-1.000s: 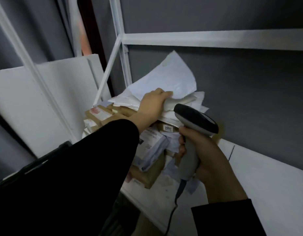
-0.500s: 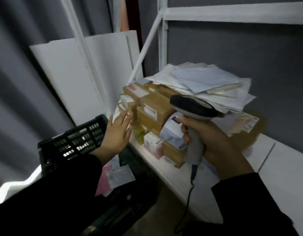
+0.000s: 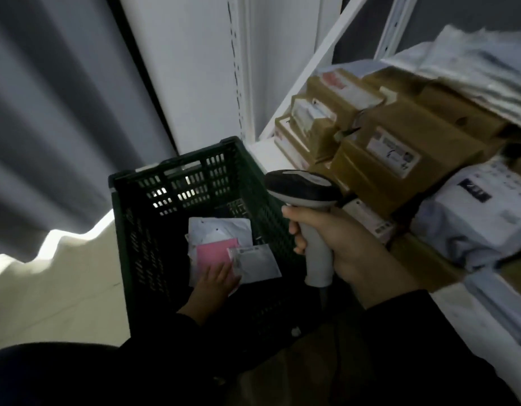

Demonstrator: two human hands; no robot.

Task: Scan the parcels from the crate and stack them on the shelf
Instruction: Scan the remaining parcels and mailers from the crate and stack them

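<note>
Right hand (image 3: 348, 250), near right: fingers are wrapping fully round the handle of the grey pistol-shaped barcode scanner (image 3: 304, 187). It is holding the scanner upright above the crate's right edge with the head pointing left, probably to have it ready over whichever parcel comes up.

Left hand (image 3: 216, 284), near centre: it is reaching down into the dark green slotted plastic crate (image 3: 136, 183) with fingers stretched out flat. The fingertips are lying on the pink flat parcel (image 3: 213, 253), just beside the white padded envelope with a printed label (image 3: 257, 265). It is not gripping anything that I can see. Judgement: it is feeling for an edge to lift the next parcel.

Crate floor: only these few flat parcels are lying there, overlapping a larger white mailer (image 3: 221, 230), so the crate looks nearly emptied.

Far right: the white metal shelf (image 3: 473, 315) is carrying the brown cardboard boxes (image 3: 399, 142), packed tight with labels outward. A grey-white plastic mailing bag (image 3: 481, 218) is lying under their right end, and soft white mailers (image 3: 473, 68) are lying on top, presumably so that light items are riding above rigid ones.
</note>
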